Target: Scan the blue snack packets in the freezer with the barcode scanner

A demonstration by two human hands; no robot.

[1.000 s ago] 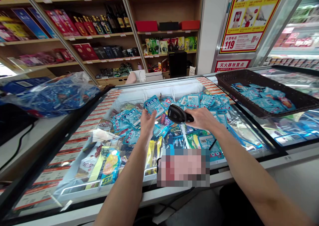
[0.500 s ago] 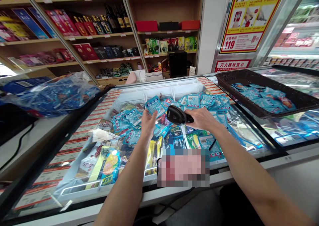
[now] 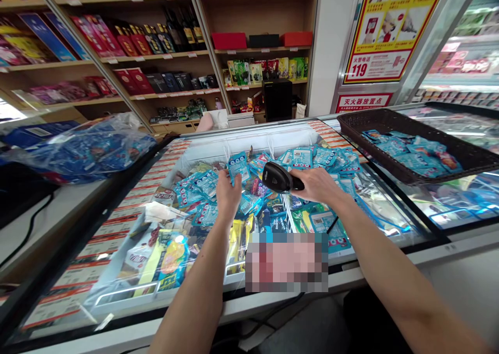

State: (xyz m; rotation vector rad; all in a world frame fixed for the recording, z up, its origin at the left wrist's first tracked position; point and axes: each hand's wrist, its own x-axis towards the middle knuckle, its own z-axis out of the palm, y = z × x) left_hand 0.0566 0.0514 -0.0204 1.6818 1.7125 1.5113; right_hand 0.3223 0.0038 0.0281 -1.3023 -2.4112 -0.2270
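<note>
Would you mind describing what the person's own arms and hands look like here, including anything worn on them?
Both forearms enter from the bottom edge and are bare right down to it, so no sleeve shows. The left hand and the right hand are bare too: no gloves, and no watch, bracelet or ring can be seen on the wrists or fingers. No markings show on either arm.
</note>
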